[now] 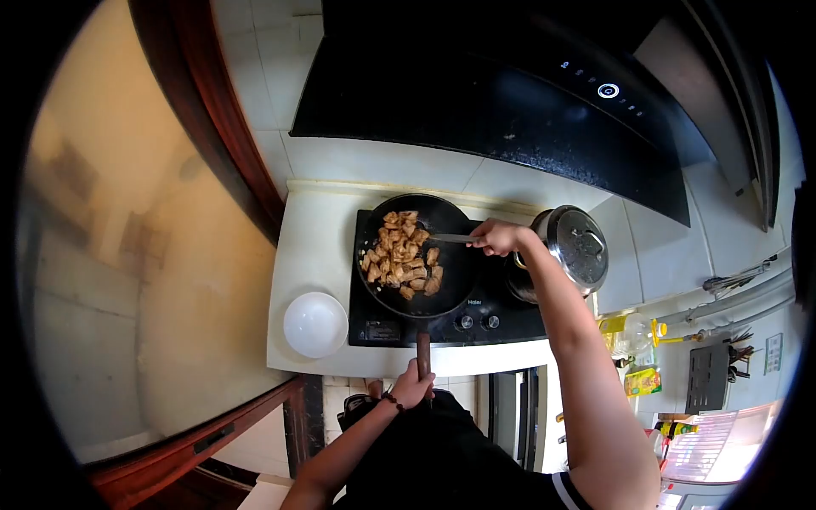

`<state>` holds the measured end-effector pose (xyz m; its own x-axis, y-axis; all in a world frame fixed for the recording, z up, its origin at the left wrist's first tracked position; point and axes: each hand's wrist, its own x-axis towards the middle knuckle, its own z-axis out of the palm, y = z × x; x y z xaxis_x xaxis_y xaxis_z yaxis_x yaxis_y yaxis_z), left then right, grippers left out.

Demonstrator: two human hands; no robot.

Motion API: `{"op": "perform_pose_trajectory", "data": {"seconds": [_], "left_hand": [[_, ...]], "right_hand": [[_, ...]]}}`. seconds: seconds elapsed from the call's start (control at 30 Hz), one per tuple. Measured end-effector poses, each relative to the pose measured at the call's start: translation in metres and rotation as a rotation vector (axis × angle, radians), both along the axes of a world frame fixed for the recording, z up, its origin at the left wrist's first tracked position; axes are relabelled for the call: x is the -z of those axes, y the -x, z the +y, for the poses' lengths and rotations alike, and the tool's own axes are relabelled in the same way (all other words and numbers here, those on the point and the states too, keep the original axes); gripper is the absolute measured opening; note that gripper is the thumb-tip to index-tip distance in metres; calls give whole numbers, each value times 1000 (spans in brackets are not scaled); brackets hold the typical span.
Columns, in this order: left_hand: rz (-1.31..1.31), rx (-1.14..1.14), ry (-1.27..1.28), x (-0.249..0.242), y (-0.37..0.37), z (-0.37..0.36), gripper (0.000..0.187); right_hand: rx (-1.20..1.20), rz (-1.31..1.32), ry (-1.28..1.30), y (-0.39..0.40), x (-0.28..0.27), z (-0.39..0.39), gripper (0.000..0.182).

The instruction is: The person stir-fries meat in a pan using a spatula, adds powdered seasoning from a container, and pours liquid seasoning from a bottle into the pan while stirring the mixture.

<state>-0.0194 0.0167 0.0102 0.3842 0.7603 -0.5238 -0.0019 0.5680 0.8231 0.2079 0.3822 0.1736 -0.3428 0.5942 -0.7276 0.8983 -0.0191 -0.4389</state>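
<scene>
My left hand (pixel 411 388) is closed around the brown handle of a black frying pan (pixel 456 276). The pan sits on the left side of a black gas stove (pixel 395 330). Browned chunks of meat (pixel 398 252) lie in its left and middle part, with small pale bits at the edge. Reaching in from the right, my right hand (pixel 500 238) grips the grey handle of a spatula (pixel 452 239). The spatula's far end touches the meat and is mostly hidden there.
A white bowl (pixel 315 325) stands on the counter left of the stove. On the right burner is a lidded steel pot (pixel 580 248), close to my right forearm. A black range hood (pixel 510 119) hangs above. An oil bottle (pixel 627 334) stands at the right.
</scene>
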Motion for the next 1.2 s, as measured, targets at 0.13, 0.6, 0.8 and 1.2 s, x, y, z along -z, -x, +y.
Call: {"op": "perform_pose_trajectory", "data": {"seconds": [0.13,0.6,0.8,1.2], "left_hand": [[13,-50,-8,4,-1,-1,34],[-27,-13,17,9,-1,-1,33],[9,23,24,-11,3,1,32],[-6,-7,37,4,-2,-1,33]], "right_hand": [[-159,13,-217,-6,-3,-35,29],[-616,-439,-751,-20,-103,-190,49],[-519,-432,-849,-1,-44,-182,26],[-543,-382,-1015,64,-61,-109,15]]}}
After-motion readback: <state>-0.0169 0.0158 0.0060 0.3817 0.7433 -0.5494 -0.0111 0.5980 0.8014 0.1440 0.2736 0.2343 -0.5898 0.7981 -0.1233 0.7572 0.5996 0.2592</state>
